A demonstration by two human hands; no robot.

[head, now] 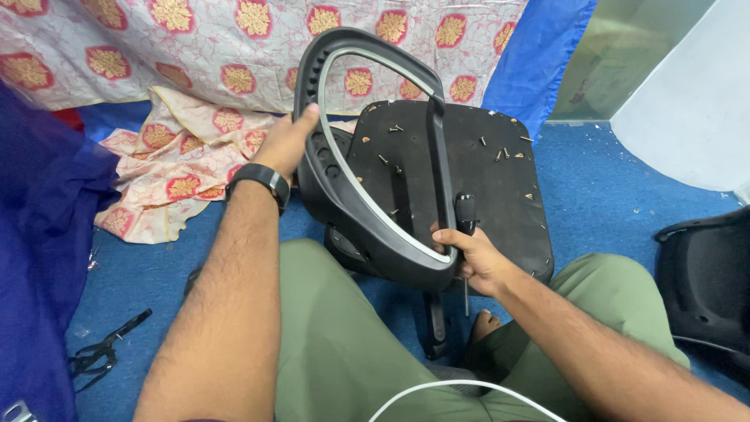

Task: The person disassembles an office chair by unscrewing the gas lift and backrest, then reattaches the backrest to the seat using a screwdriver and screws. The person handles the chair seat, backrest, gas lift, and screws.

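Left hand (pixel 287 141): grasps the far left curve of the black chair armrest loop (pixel 344 195), thumb on its outer edge; a black wristband (pixel 260 181) sits on the wrist.
Right hand (pixel 475 262): clenched around the near right end of the armrest loop and, together with it, a screwdriver (pixel 466 227) whose black handle sticks up above the fingers and whose thin shaft points down below the hand.
Armrest loop: a black plastic ring with a pale inner trim, held tilted upright above the person's lap, in front of the seat board.
Seat board (pixel 469 180): a dark, rounded-square panel lying on the blue floor (pixel 617 195) just beyond the knees, partly hidden behind the loop.
Screws (pixel 500 154): small brass-coloured ones, scattered loose across the seat board.
Legs: in olive green trousers (pixel 336 336), near the camera; a bare foot (pixel 484 322) shows between them.
Left side: black scissors (pixel 101 352) on the floor, well apart from the hands.
Far side: patterned red and cream cloth (pixel 195 148), draped and crumpled.
Right edge: another black chair part (pixel 703 281).
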